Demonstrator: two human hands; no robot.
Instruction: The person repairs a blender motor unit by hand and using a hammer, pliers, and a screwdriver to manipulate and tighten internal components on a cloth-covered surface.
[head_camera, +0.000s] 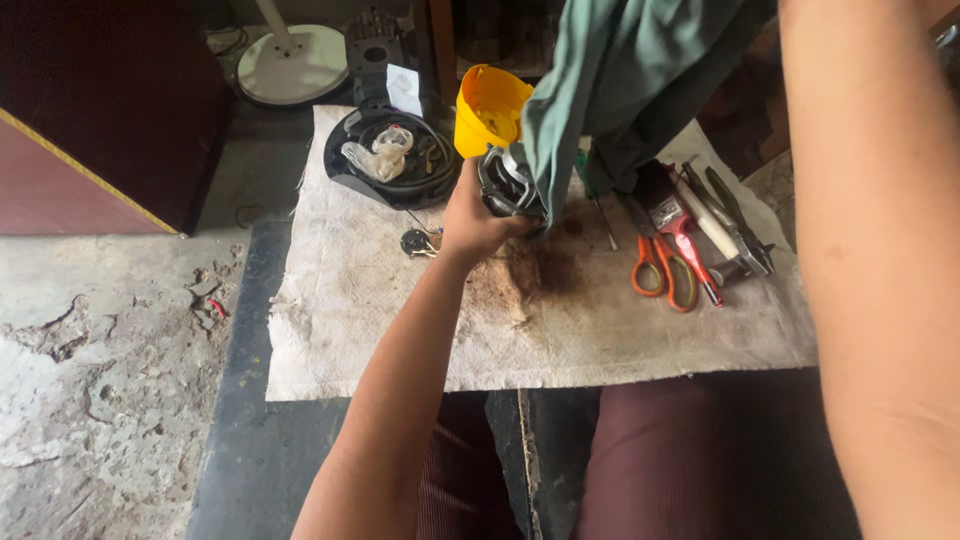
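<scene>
Just above the stained cloth (600, 330), left hand (470, 222) clenched around a dark metal part (503, 185), green rag (590, 90) beside it.

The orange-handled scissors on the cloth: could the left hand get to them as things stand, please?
Probably not at once: the left hand is gripping a dark part with a yellow funnel. The scissors themselves lie uncovered.

A rough home repair workshop is showing here: orange-handled scissors (660, 272) and hand tools (725, 225) are lying on a stained cloth (400, 330) covering a low worktop, beside cracked concrete floor (90, 360).
</scene>
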